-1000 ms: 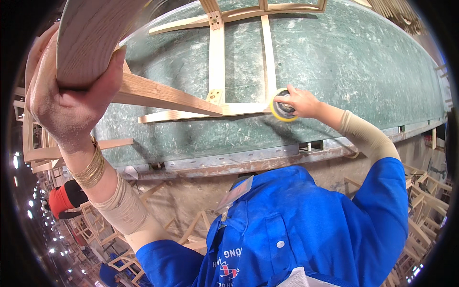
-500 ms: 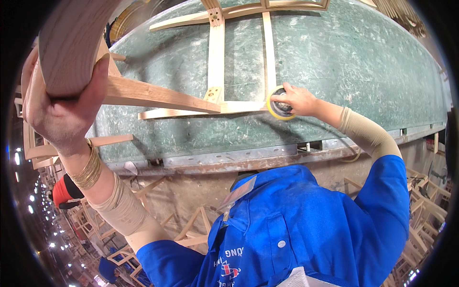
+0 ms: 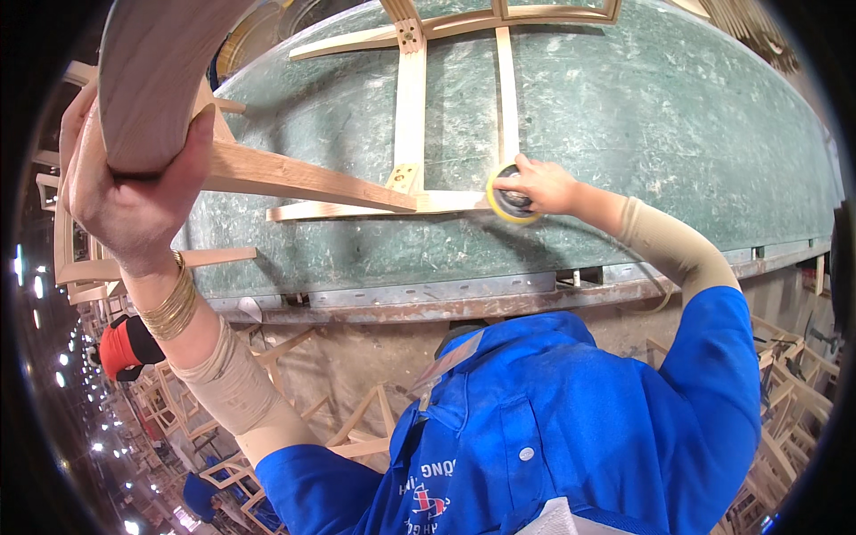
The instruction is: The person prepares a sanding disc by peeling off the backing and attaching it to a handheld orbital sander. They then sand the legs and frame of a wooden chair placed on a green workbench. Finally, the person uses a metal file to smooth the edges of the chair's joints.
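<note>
A bare wooden chair frame (image 3: pixel 410 107) lies on the green worktable (image 3: pixel 642 152). My left hand (image 3: pixel 134 187) is wrapped round a thick curved wooden part of it, raised at the upper left. From there a leg (image 3: pixel 303 178) runs down to the corner joint, where screw heads show. In my right hand (image 3: pixel 548 185) is a round sanding disc with a yellow rim (image 3: pixel 510 214), dark on its upper face. Its edge meets the right end of the near wooden rail (image 3: pixel 455 202). The disc's working face is hidden.
The table's metal-edged front (image 3: pixel 428 299) runs across just before my body. More wooden frames stand on the floor at the lower left (image 3: pixel 357 419) and at the right (image 3: pixel 794 392). A red and black object (image 3: pixel 129 348) is beside my left forearm.
My right hand and the sanding disc have shifted slightly left along the near rail. My left hand keeps its hold; the whole view has moved a little.
</note>
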Available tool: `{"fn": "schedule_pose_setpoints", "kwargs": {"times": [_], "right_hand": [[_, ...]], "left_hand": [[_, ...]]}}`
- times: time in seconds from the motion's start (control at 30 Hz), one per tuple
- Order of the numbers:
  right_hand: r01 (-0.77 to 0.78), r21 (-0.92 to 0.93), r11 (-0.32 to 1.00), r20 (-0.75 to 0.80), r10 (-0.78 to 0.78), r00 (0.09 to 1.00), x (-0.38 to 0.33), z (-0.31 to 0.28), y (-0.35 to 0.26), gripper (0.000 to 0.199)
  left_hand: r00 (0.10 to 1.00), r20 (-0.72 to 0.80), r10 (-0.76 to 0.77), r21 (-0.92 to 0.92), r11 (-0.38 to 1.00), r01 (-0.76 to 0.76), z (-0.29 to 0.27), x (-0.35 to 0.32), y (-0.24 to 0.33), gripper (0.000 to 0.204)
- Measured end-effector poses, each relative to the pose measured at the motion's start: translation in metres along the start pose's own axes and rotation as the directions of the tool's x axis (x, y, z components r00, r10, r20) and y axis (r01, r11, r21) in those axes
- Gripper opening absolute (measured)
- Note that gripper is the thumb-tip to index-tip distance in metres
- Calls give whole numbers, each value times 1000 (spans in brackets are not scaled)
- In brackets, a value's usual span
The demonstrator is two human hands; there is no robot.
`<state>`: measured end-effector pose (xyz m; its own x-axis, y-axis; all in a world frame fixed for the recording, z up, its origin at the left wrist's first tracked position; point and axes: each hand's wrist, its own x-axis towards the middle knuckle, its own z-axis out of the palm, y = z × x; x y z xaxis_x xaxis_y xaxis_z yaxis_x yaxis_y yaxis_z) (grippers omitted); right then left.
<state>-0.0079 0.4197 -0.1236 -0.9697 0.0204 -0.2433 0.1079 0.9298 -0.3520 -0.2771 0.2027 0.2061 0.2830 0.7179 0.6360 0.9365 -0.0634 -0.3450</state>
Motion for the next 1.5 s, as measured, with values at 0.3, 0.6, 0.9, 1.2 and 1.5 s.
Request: {"fn": "schedule_pose_setpoints", "kwargs": {"times": [0.3,0.6,0.9,1.2,1.5], "right_hand": [[42,29,999,-99,-39,994,29,6,-32,78],[-80,2,997,-59,80,995,-21,9,-7,71],[-181,-50,982,-186,169,968,-54,-3,3,63],[-65,157,986,-118,84,989,41,13,-48,76],[-162,73,984,-40,166,985,10,9,-16,75]], "left_hand": [[999,-13,-39,43,998,40,3,7,12,44],[1000,-7,13,85,996,-13,0,7,12,44],[999,-29,19,54,998,-17,3,-1,-5,45],[998,-15,53,57,997,-52,2,1,-3,47],[996,59,-68,75,995,63,-5,-10,-16,35]]}}
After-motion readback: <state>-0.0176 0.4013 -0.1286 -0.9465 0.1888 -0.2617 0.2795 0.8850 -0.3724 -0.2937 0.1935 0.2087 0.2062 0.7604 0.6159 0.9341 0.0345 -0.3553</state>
